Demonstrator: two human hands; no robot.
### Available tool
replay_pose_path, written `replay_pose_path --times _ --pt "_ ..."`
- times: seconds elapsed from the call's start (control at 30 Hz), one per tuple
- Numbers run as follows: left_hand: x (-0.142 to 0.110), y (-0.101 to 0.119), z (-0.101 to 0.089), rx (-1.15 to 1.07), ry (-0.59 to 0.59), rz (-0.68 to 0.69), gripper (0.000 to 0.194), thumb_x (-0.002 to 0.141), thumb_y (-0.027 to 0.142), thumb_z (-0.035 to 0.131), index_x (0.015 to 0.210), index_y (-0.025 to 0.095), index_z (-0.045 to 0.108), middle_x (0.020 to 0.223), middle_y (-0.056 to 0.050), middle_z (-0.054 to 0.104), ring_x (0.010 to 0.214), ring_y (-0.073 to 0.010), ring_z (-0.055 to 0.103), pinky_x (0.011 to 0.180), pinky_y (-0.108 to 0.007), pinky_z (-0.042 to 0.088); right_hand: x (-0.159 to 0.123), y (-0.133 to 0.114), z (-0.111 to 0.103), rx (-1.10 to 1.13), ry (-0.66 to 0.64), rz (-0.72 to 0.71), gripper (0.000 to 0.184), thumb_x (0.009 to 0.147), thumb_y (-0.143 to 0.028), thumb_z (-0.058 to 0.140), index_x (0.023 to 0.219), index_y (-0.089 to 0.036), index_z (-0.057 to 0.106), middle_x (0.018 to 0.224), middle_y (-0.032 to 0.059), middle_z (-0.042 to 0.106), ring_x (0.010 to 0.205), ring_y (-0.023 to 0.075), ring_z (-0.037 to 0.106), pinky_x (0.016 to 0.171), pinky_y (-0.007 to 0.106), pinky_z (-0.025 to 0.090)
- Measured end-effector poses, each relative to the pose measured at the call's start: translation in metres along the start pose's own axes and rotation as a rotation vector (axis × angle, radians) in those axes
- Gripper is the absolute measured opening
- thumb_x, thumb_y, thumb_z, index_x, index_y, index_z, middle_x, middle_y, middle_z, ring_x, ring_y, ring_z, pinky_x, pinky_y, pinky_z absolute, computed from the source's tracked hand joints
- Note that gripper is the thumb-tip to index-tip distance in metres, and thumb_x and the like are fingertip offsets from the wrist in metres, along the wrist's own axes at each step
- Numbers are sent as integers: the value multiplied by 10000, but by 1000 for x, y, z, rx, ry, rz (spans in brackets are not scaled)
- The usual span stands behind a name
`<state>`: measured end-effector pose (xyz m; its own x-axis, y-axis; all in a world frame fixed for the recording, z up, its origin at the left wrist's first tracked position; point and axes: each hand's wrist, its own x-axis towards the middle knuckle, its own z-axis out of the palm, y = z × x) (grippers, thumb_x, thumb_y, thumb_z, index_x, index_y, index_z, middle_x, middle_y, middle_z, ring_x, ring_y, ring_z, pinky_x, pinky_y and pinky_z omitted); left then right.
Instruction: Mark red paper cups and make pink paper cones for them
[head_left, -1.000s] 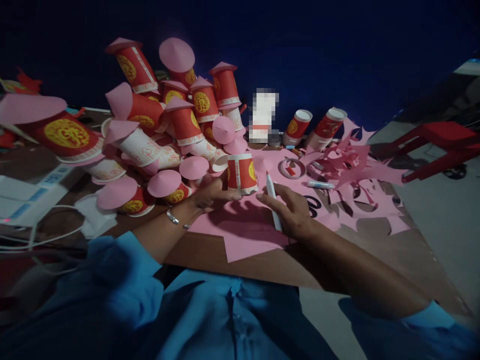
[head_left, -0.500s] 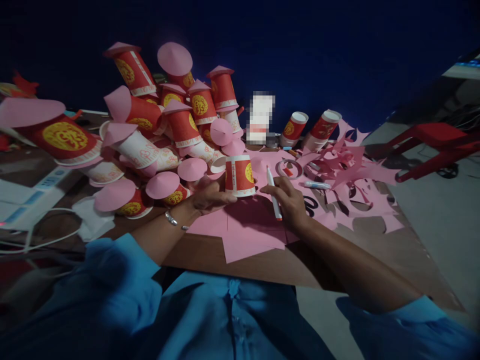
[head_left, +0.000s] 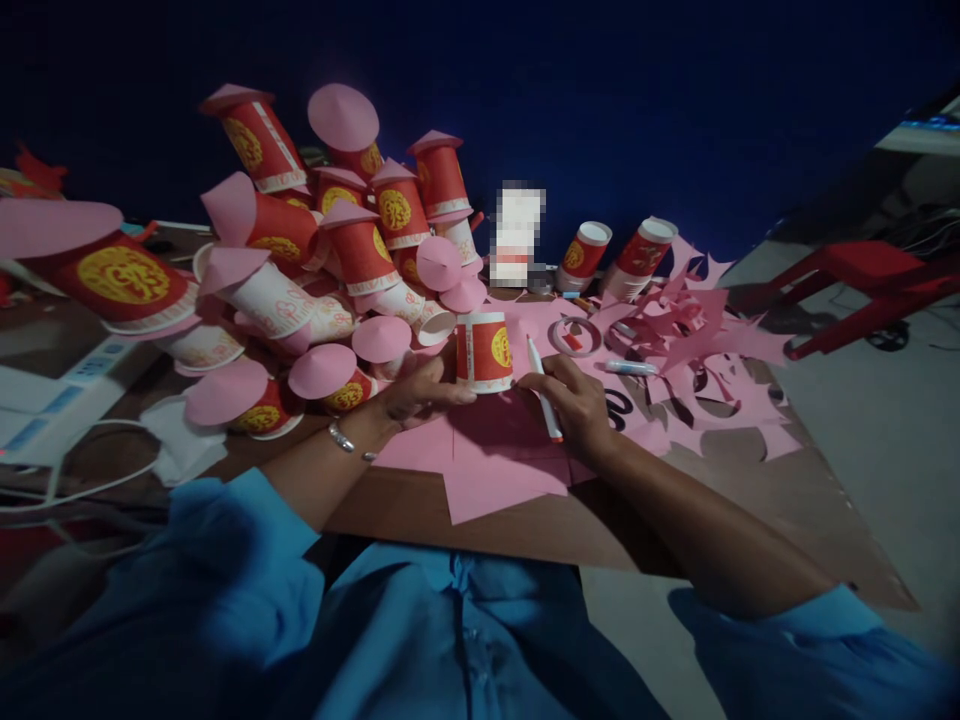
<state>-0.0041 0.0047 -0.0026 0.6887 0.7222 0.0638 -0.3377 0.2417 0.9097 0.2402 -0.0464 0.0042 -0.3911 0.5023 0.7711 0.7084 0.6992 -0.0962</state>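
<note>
In my left hand [head_left: 420, 392] I hold a small red paper cup [head_left: 484, 352] with a gold emblem and a white lower edge; the thumb and fingers are closed at its lower left side. A white marker [head_left: 544, 390] leans in my right hand [head_left: 574, 402], its reddish tip pointing up and its orange end down. The right fingertips are close to the cup's lower right edge; whether they touch it I cannot tell. Beneath both hands lie sheets of pink paper [head_left: 502, 480]. Black-handled scissors [head_left: 619, 408] lie just right of my right hand, partly hidden.
Several cups with pink cone tops [head_left: 360, 245] are piled at the left. Two red cups [head_left: 585, 255] stand at the back. Pink paper scraps [head_left: 697, 340], a tape roll [head_left: 576, 337] and a glue tube [head_left: 630, 368] lie right. A red stool [head_left: 870, 270] is beyond the table.
The cup has shifted slightly right, closer to my right hand, and its white stripe now sits nearer its left side. The marker stays in my right hand.
</note>
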Motion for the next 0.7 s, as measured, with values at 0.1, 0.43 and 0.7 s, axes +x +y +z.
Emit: replay_pose_path --times 0.1,0.43,0.7 --pt "0 1 2 -25 -15 -39 903 700 187 868 1523 246 499 1445 -129 678 1378 -336 610 1193 -505 426 -2 1 0 25 -18 6 191 1062 -215 545 1005 -197 727 854 12 558 697 120 533 595 224 392" --pt "2 -6 3 59 34 -97 900 658 284 943 1457 200 537 1335 -168 728 1307 -364 651 1178 -574 413 -3 -2 -1 48 -27 -42 187 1059 -211 576 1056 -187 761 879 31 595 718 125 562 596 233 393" --pt "3 1 10 76 10 -61 802 694 271 916 1419 188 583 1299 -161 738 1308 -357 645 1164 -553 424 -4 -3 2 72 -37 -32 179 1049 -187 578 1086 -204 752 898 34 605 737 138 570 622 239 421"
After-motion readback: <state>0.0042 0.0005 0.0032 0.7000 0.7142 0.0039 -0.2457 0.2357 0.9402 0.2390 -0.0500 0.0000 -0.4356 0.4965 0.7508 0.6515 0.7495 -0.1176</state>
